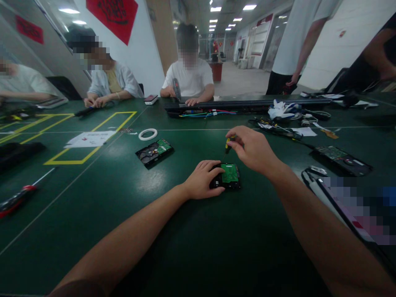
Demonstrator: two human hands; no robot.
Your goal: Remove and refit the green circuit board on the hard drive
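Note:
A hard drive point(230, 173) lies on the green table with its green circuit board facing up. My left hand point(202, 180) grips its left part, fingers over the far side and board, thumb along the near edge. Pinched in the fingers of my right hand point(252, 148) is a small yellow-and-black screwdriver point(228, 145). Its thin shaft points down toward the drive's far edge; whether the tip touches a screw is too small to tell. To the left lies a second hard drive point(154, 152), board side up, near a white roll of tape point(147, 134).
A red-and-black screwdriver point(23, 194) lies far left. Another hard drive point(342, 160) and a device with a blurred screen point(359, 210) are on the right. Across the table run a long black bar point(247, 105) and wires; several people sit or stand there, one holding a power tool point(176, 88).

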